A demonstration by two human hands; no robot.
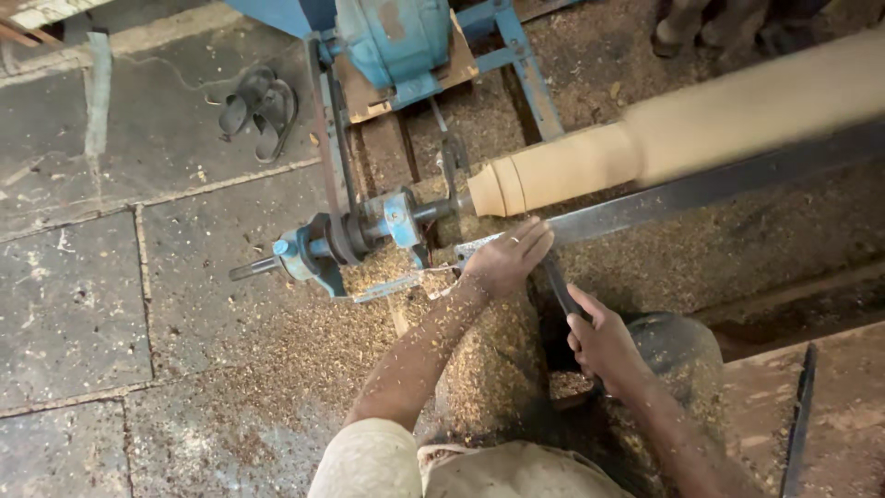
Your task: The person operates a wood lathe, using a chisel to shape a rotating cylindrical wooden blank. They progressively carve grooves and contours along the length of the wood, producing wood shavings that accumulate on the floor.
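A long pale wooden workpiece (645,148) spins on a blue lathe (364,231), blurred by its turning, thinner at its left end. A dark chisel (558,281) runs from my right hand (604,341), which grips its handle, up to the metal tool rest (701,189). My left hand (507,258) lies on the chisel blade at the rest, fingers curled over it just below the narrow end of the wood. Both forearms are dusted with wood shavings.
A blue motor (396,41) sits on a frame behind the lathe. A pair of dark sandals (258,111) lies on the stone floor at the upper left. Wood shavings (304,341) cover the floor around the lathe. Another person's feet (701,28) show at the top right.
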